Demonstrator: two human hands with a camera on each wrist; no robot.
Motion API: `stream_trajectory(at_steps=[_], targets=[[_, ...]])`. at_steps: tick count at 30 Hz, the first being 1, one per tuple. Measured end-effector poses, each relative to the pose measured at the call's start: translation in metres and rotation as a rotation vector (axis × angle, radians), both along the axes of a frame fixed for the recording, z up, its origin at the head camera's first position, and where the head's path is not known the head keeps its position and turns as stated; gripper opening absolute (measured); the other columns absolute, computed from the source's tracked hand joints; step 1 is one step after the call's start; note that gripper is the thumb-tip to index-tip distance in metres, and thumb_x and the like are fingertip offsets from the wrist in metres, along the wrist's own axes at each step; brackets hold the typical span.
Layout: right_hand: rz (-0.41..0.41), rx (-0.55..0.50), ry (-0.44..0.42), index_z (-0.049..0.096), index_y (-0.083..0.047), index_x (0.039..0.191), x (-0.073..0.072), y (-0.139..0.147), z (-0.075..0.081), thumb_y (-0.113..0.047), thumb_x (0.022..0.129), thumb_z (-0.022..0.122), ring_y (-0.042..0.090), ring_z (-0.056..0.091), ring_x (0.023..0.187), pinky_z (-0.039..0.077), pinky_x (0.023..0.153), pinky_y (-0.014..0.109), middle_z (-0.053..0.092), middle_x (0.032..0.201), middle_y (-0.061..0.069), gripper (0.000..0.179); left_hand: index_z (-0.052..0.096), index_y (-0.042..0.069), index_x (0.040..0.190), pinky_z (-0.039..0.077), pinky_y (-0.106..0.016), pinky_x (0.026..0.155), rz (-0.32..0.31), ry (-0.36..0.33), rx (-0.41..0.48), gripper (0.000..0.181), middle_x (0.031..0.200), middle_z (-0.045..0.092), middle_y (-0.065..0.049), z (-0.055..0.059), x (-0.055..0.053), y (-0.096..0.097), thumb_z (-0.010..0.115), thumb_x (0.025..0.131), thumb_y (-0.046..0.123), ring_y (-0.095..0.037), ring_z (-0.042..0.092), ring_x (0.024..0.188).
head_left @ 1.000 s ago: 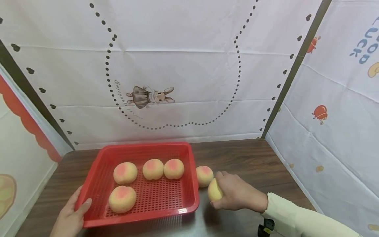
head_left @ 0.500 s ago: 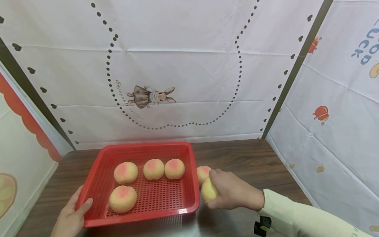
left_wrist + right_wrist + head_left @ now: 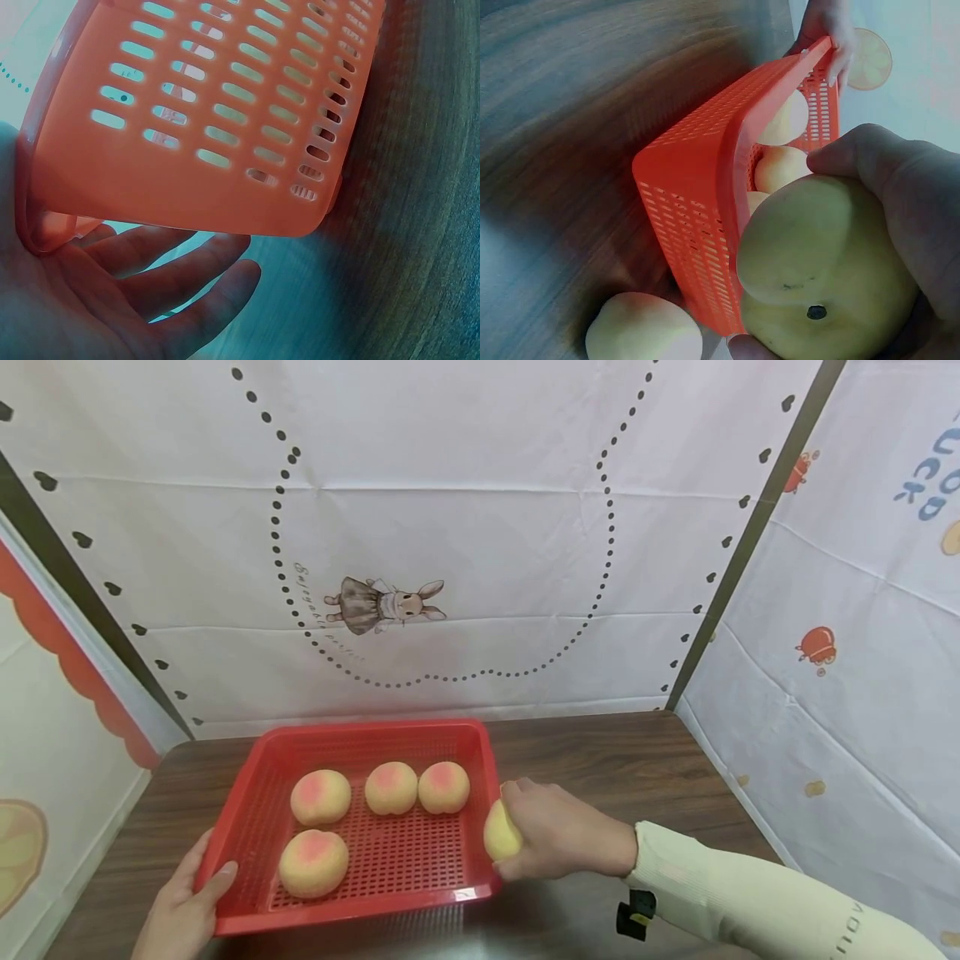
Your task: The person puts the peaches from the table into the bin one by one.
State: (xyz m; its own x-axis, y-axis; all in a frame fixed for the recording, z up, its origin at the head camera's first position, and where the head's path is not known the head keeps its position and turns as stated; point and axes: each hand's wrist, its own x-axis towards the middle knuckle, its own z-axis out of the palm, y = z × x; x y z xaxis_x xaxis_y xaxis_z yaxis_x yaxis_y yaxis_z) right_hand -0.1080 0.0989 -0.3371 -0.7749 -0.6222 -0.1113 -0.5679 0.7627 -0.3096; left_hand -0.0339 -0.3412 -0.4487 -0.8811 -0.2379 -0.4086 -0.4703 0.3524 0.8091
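My left hand grips the left corner of a red perforated plastic basket, thumb over the rim and the other fingers outside it, as the left wrist view shows. Several yellow peaches with pink tops lie in the basket, including a front-left peach and a rear-right peach. My right hand holds another peach, its thumb and fingers around it, at the basket's right rim. One more peach lies on the table just outside the basket; my right hand hides it in the head view.
The basket stands on a dark wood-grain table. White printed cloth hangs behind it, with more cloth at the left and right sides.
My right hand has moved left with the peach, from beside the loose peach to the basket's right rim, covering the loose one. My left hand and the basket have stayed in place.
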Motion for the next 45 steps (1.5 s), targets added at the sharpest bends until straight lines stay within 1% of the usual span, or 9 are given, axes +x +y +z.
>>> stream_trajectory(at_steps=[3,8,14,19,24,31,35,38,45], targets=[[0.004,0.007,0.005,0.056,-0.014,0.104,-0.002,-0.004,0.0,-0.041,0.071,0.085,0.009,0.052,0.071,0.047,0.054,0.021,0.054,0.087,-0.004,0.052,-0.01,0.015,0.167,0.062,-0.026,0.081,0.001,0.004,0.005,0.082,0.164,0.024,-0.037,0.0,0.0,0.0,0.045,0.111,0.039,-0.007,0.066,0.104],[0.005,0.009,-0.012,0.055,-0.014,0.104,-0.004,-0.013,0.0,-0.04,0.072,0.084,0.008,0.053,0.069,0.048,0.054,0.021,0.054,0.087,-0.005,0.05,-0.01,0.016,0.167,0.063,-0.029,0.083,0.002,0.006,0.01,0.082,0.163,0.025,-0.037,-0.002,-0.001,0.0,0.045,0.111,0.039,-0.009,0.067,0.105],[0.036,0.031,0.0,0.055,-0.016,0.102,-0.006,-0.023,0.001,-0.04,0.072,0.083,0.008,0.053,0.069,0.048,0.053,0.021,0.054,0.085,-0.006,0.047,-0.01,0.015,0.167,0.065,-0.033,0.084,0.009,-0.001,0.007,0.083,0.163,0.025,-0.037,-0.003,-0.001,0.0,0.046,0.11,0.04,-0.013,0.067,0.107],[0.067,0.059,0.028,0.054,-0.019,0.096,-0.008,-0.035,0.001,-0.038,0.072,0.082,0.008,0.053,0.068,0.046,0.053,0.023,0.054,0.082,-0.007,0.041,-0.01,0.015,0.167,0.065,-0.036,0.084,0.015,-0.005,0.005,0.084,0.163,0.025,-0.037,-0.002,0.0,0.001,0.047,0.11,0.04,-0.016,0.068,0.108],[0.094,0.124,0.075,0.053,-0.018,0.094,-0.008,-0.048,-0.001,-0.039,0.072,0.079,0.008,0.05,0.07,0.043,0.051,0.024,0.053,0.079,-0.007,0.04,-0.01,0.014,0.167,0.065,-0.037,0.085,0.012,-0.006,-0.009,0.084,0.162,0.027,-0.037,-0.001,0.0,0.002,0.046,0.11,0.04,-0.019,0.069,0.108],[0.117,0.126,0.045,0.052,-0.02,0.089,-0.008,-0.064,-0.004,-0.036,0.072,0.079,0.009,0.051,0.064,0.043,0.051,0.023,0.053,0.083,-0.006,0.035,-0.01,0.012,0.166,0.065,-0.045,0.088,0.02,-0.019,-0.035,0.085,0.16,0.028,-0.038,0.0,-0.001,0.004,0.048,0.11,0.039,-0.033,0.067,0.116],[0.124,0.125,0.052,0.05,-0.02,0.088,-0.009,-0.075,-0.007,-0.035,0.072,0.079,0.01,0.049,0.057,0.041,0.05,0.022,0.053,0.083,-0.005,0.036,-0.01,0.013,0.166,0.065,-0.041,0.086,0.016,-0.014,-0.032,0.084,0.16,0.028,-0.038,0.001,-0.001,0.003,0.047,0.11,0.039,-0.028,0.067,0.113],[0.133,0.132,0.041,0.051,-0.019,0.095,-0.011,-0.083,-0.01,-0.035,0.073,0.08,0.01,0.05,0.058,0.041,0.049,0.022,0.053,0.083,-0.005,0.04,-0.01,0.013,0.167,0.065,-0.037,0.084,0.014,-0.008,-0.028,0.083,0.161,0.028,-0.037,0.001,0.0,0.003,0.046,0.111,0.038,-0.021,0.068,0.11],[0.181,0.136,0.0,0.055,-0.02,0.093,-0.013,-0.1,-0.012,-0.038,0.076,0.082,0.01,0.053,0.068,0.046,0.051,0.021,0.056,0.082,-0.006,0.036,-0.011,0.013,0.166,0.065,-0.043,0.086,0.029,-0.023,-0.018,0.083,0.16,0.027,-0.037,0.001,-0.001,0.006,0.046,0.111,0.036,-0.028,0.068,0.113]])
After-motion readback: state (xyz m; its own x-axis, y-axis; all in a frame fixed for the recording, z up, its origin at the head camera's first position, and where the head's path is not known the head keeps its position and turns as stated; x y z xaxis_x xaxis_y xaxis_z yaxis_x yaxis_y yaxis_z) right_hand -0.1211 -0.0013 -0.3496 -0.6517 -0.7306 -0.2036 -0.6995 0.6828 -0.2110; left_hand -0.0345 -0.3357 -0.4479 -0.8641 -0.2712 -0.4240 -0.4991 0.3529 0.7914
